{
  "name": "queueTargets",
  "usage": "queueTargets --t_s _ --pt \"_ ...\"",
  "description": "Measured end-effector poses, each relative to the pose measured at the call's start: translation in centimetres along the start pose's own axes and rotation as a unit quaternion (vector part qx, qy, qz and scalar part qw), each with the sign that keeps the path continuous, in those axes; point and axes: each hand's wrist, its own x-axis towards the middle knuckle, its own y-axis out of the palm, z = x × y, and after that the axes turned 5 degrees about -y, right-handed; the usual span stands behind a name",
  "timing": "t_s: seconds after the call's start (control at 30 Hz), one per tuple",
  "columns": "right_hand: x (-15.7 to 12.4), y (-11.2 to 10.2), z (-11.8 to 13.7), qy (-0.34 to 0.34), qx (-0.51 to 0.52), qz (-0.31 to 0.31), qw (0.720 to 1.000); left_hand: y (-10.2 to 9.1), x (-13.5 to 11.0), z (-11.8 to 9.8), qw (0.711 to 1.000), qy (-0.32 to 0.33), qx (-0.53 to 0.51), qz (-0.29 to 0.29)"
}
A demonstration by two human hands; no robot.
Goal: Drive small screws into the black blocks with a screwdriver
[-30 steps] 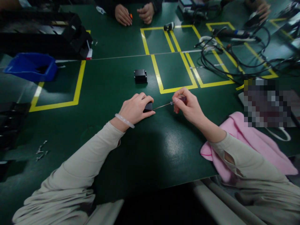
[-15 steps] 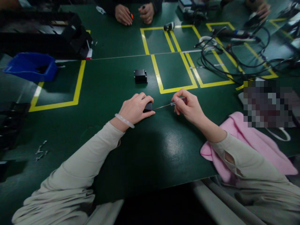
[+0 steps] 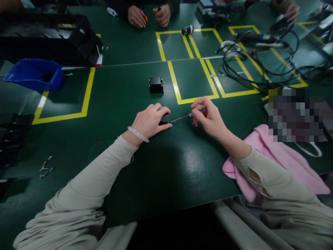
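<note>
My left hand (image 3: 153, 119) is closed over a small black block-shaped part (image 3: 164, 119), pressing it against the green tabletop; most of the part is hidden under the fingers. Between the thumb and fingers of my right hand (image 3: 206, 116) is a screwdriver (image 3: 199, 111) with a dark, partly clear handle. Its thin shaft points left, and the tip meets the right side of the part near my left thumb. Just beyond my hands stands another black block (image 3: 156, 85) with small shiny pins at its sides.
A blue bin (image 3: 36, 74) and black trays (image 3: 85, 41) stand at left. Small metal pieces (image 3: 46, 168) lie lower left. Cables (image 3: 249, 76) coil at right, above a pink cloth (image 3: 270, 156). Across the table are a co-worker's hands (image 3: 149, 16).
My right fingers have loosened and shifted slightly on the screwdriver, so more of its handle shows. The left hand and the black part have stayed in place.
</note>
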Motion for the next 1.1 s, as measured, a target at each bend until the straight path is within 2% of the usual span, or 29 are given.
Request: queueTargets --t_s 0.3,0.47,0.63,1.1 --pt "-0.04 -0.14 0.16 0.018 -0.043 0.005 0.999 -0.09 -0.02 -0.01 1.000 -0.001 -0.003 0.005" --pt "-0.04 -0.07 0.18 -0.003 -0.020 0.001 1.000 -0.06 -0.03 -0.01 1.000 0.005 -0.004 0.002" --pt "-0.05 0.03 -0.19 0.014 -0.009 0.005 1.000 0.01 -0.06 0.02 1.000 0.005 -0.002 0.000" --pt "0.02 0.04 0.21 0.006 -0.022 0.001 1.000 -0.10 -0.05 -0.05 1.000 0.000 -0.002 0.006"
